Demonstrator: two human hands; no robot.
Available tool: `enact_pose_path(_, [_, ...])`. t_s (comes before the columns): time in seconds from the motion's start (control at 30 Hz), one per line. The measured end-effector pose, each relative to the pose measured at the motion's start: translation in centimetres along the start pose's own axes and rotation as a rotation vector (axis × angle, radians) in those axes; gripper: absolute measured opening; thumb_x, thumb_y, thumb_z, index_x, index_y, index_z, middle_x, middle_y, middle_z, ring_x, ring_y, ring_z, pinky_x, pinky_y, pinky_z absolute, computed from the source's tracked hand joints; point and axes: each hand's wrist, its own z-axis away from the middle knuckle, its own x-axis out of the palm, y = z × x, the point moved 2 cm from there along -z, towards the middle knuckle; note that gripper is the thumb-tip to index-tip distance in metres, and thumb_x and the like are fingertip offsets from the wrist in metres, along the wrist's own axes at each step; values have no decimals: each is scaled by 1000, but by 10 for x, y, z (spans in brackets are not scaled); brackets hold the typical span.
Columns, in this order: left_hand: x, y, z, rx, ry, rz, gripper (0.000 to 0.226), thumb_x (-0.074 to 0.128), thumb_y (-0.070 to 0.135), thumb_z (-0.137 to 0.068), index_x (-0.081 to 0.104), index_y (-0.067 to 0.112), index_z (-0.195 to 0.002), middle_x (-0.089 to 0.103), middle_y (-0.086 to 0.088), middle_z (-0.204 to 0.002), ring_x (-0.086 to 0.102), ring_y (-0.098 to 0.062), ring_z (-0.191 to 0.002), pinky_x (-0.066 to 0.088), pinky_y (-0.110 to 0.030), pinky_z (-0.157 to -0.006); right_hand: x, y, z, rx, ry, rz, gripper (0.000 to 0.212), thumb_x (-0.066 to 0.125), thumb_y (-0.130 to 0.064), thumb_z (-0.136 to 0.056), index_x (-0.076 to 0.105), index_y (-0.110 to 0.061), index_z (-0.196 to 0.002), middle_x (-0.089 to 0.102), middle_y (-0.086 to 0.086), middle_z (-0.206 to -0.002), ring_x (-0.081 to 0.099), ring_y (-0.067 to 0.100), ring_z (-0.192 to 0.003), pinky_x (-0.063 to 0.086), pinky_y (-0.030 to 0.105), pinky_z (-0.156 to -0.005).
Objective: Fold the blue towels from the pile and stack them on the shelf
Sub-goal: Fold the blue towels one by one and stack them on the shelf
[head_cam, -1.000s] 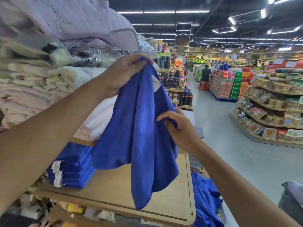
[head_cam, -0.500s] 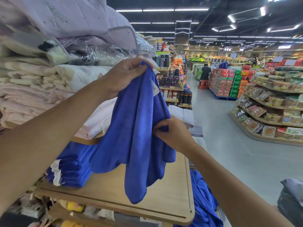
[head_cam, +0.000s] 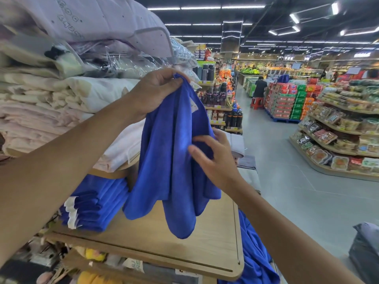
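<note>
A blue towel (head_cam: 168, 160) hangs in the air over the wooden shelf (head_cam: 205, 242). My left hand (head_cam: 155, 93) pinches its top corner, raised high. My right hand (head_cam: 213, 158) is at the towel's right edge halfway down, with the thumb and fingers on either side of the cloth. A white label shows near the towel's top. A stack of folded blue towels (head_cam: 94, 203) lies on the shelf at the left. The loose pile of blue towels (head_cam: 254, 255) hangs below the shelf's right end.
Stacks of cream and pink bedding (head_cam: 61, 103) fill the upper shelf at the left. A shop aisle with a grey floor (head_cam: 287, 181) opens on the right, lined by food shelves (head_cam: 338, 140). A grey bag (head_cam: 367, 247) sits at the lower right.
My right hand has slid along the towel's right edge and its fingers have spread wider. The towel's lower part has bunched up and swung a little. My left hand keeps its hold.
</note>
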Motion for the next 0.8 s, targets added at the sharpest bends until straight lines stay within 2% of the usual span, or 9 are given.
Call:
enact_pose_path(0.07, [7, 4, 3, 42, -25, -173, 25, 51, 8, -105, 71, 22, -102, 74, 19, -94, 65, 2, -94, 47, -17, -89, -5, -19, -3, -76, 185, -31, 29, 61, -57, -90, 71, -40, -112, 45, -15, -133, 42, 7, -132, 37, 34, -112])
enact_pose_path(0.13, [14, 7, 6, 68, -76, -270, 26, 51, 7, -104, 71, 25, -101, 73, 25, -89, 64, 9, -90, 45, -11, -85, -9, -36, -9, -130, 297, 23, 28, 63, -56, -91, 72, -40, -112, 51, -13, -115, 50, 5, -113, 44, 32, -102])
enact_pose_path(0.23, [20, 11, 7, 95, -119, -330, 24, 52, 6, -103, 71, 20, -104, 72, 26, -90, 65, 8, -93, 47, -14, -89, -13, -51, -25, -38, 157, -122, 23, 73, -45, -89, 73, -34, -110, 55, -9, -89, 52, 6, -76, 45, 23, -76])
enact_pose_path(0.3, [21, 12, 7, 110, -116, -364, 24, 53, 6, -103, 73, 20, -105, 72, 25, -96, 64, 5, -100, 47, -18, -96, -16, -53, -34, 39, 66, -248, 18, 77, -33, -89, 72, -29, -106, 55, -8, -82, 50, 7, -67, 44, 21, -66])
enact_pose_path(0.43, [17, 7, 6, 71, -119, -297, 24, 57, 8, -102, 75, 24, -105, 75, 21, -100, 66, 3, -103, 47, -12, -90, -23, -52, -40, 141, -42, -402, 22, 76, -28, -92, 71, -23, -113, 54, 3, -80, 52, 9, -71, 46, 28, -68])
enact_pose_path(0.53, [15, -1, 5, 8, -84, -175, 16, 65, 12, -98, 77, 20, -105, 78, 8, -102, 71, -5, -99, 51, -14, -85, -30, -52, -43, 121, -46, -386, 15, 80, -23, -87, 74, -10, -90, 62, 16, -83, 59, 19, -77, 50, 37, -75])
enact_pose_path(0.63, [16, -3, 6, -30, -111, -71, 15, 68, 14, -96, 78, 25, -95, 79, 3, -96, 71, -7, -89, 53, -16, -78, -37, -51, -49, 42, 7, -234, 34, 85, -26, -82, 65, 2, -80, 67, 17, -103, 62, 15, -97, 49, 34, -90])
enact_pose_path(0.7, [18, -2, 7, -35, -163, -69, 16, 67, 16, -97, 79, 27, -94, 78, 4, -96, 71, -6, -90, 53, -16, -77, -40, -52, -53, 29, -101, -299, 39, 78, -28, -89, 62, 7, -82, 65, 20, -93, 61, 17, -88, 47, 36, -80])
enact_pose_path(0.8, [19, 1, 5, -33, -186, -86, 14, 66, 19, -97, 79, 27, -98, 78, 4, -99, 71, -6, -93, 53, -17, -80, -46, -48, -56, 102, -292, -424, 15, 68, -24, -98, 77, -18, -88, 75, -4, -89, 68, 5, -83, 52, 20, -71])
